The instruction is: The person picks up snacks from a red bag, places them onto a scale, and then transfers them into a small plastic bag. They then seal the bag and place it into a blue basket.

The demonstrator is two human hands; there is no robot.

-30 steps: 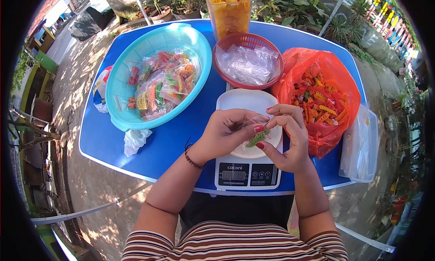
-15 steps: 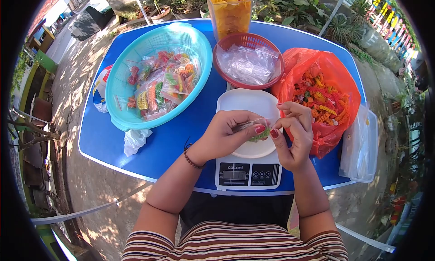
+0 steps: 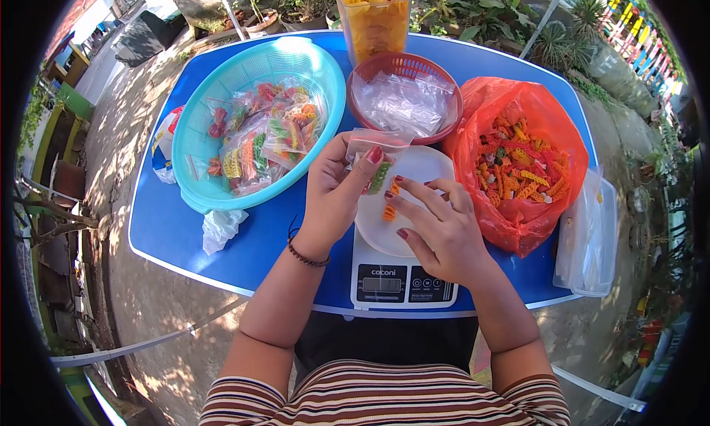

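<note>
bag (image 3: 372,146): clear, green piece (image 3: 379,177) inside, held above the plate (image 3: 425,167)
left hand (image 3: 336,197): fingers clamped on bag
right hand (image 3: 438,234): fingertips at orange piece (image 3: 389,212) on plate; grip unclear

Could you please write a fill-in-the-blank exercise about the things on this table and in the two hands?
1. The left hand holds a small clear bag with a ____ spiral piece inside.
2. Under the right hand, a white plate rests on a digital ____.
3. The empty clear bags lie in the ____ basket.
4. The teal basket of filled bags stands on a ____ table.
Missing words: green, scale, red, blue.
</note>
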